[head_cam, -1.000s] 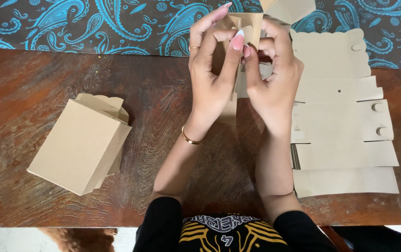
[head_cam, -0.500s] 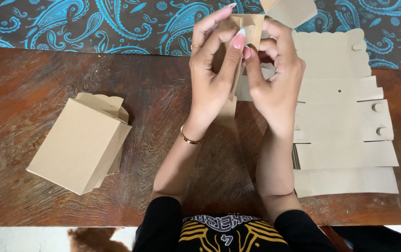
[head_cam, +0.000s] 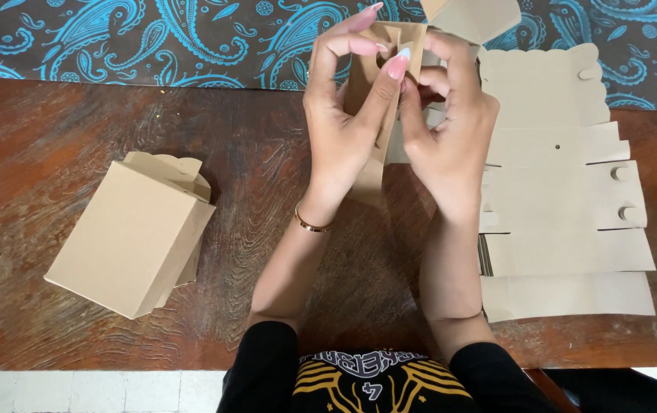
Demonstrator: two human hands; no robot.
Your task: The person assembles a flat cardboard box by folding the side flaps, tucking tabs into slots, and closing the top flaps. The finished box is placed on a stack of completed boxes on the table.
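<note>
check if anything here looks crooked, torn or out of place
Nothing stands out. The finished box lies at a slant on the wooden table, undamaged. The flat cardboard sheets are stacked unevenly but intact. Both hands hold a cardboard piece.

Matt brown card box blank (head_cam: 389, 53), faintly ribbed. Same matt card: folded box (head_cam: 126, 241), flat blanks (head_cam: 558, 191). Worn, grainy wooden table (head_cam: 259, 191). Printed paisley cloth (head_cam: 152, 38). Glossy metal bangle (head_cam: 309, 223).

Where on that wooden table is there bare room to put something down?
Bare wood lies between the finished box and the left hand, and along the table's far-left edge by the paisley cloth. The right side is crowded with flat cardboard sheets.
</note>
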